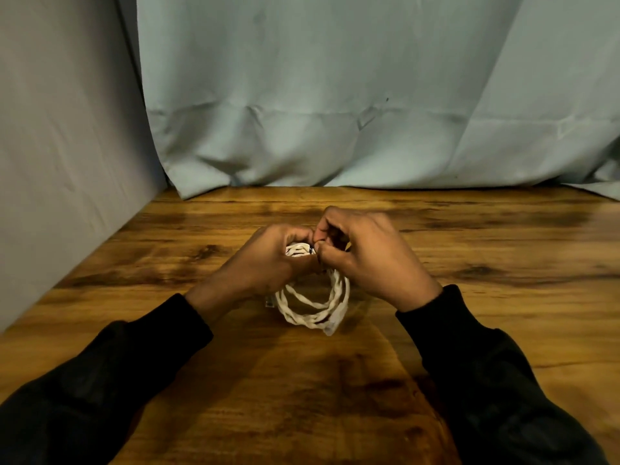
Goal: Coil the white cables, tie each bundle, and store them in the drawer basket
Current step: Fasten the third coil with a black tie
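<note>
Two hands: left hand (272, 256), right hand (367, 255) fingers pinching coiled cable (313, 303) | wooden table (469, 263) | blue curtain (335, 95) behind

Wooden table (503, 263), blue cloth backdrop (318, 95)

Your left hand (271, 256) sits with its back toward you, fingers curled inward and thumb side up, gripping the white cable coil (313, 302) at its top. Your right hand (372, 256) meets it knuckle to knuckle, fingertips (323, 245) bunched in a pinch at that same spot. Both forearms, in black sleeves (486, 380), angle in from the lower corners and converge at the wrists.
</note>
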